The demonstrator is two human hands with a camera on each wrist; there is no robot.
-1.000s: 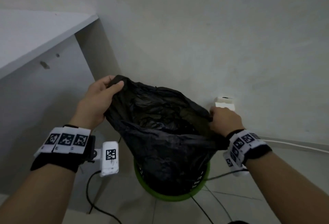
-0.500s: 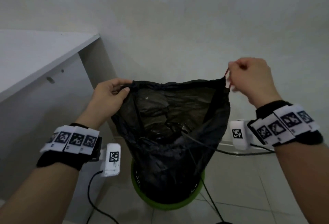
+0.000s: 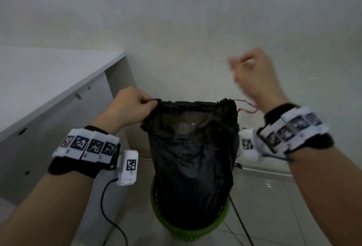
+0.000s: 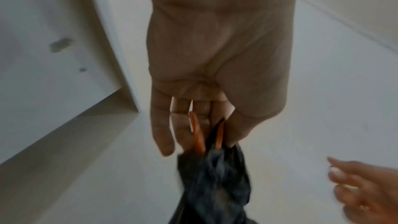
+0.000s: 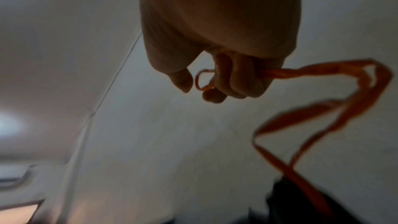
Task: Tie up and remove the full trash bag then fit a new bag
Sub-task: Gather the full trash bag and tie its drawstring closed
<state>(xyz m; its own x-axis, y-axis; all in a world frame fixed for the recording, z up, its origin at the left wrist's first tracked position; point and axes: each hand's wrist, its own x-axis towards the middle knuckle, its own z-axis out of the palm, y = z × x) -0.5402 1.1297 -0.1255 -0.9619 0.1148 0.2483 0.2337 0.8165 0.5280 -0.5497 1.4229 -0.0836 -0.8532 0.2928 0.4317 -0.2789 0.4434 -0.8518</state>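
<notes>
A pale wall (image 3: 195, 20) fills the back of the head view, and a white worktop (image 3: 49, 73) juts in from the left, its side panel dropping to the tiled floor (image 3: 274, 206).

The black bag (image 3: 192, 157) stands upright between the two arms, well raised out of the green bin (image 3: 188, 234) but with its bottom still inside the rim. Its mouth is gathered narrow, the top hem puckered along the drawstring channel. The bin sits on the floor just beside the worktop's side panel, close to the wall.

The left hand (image 3: 129, 106) holds the left corner of the bag's mouth. Its fingers (image 4: 161, 125) are curled round the bunched plastic, and the left wrist view shows an orange loop of drawstring (image 4: 198, 134) caught between them along with the black film.

The right hand (image 3: 254, 77) is up and to the right of the bag, higher than the left, and blurred. Its fingers (image 5: 237, 81) are closed round the orange drawstring (image 5: 323, 108), which runs slack and looping from the fist down to the right corner of the bag's mouth; a small loop shows beside the thumb.

A black cable (image 3: 109, 210) trails on the floor by the left forearm.
</notes>
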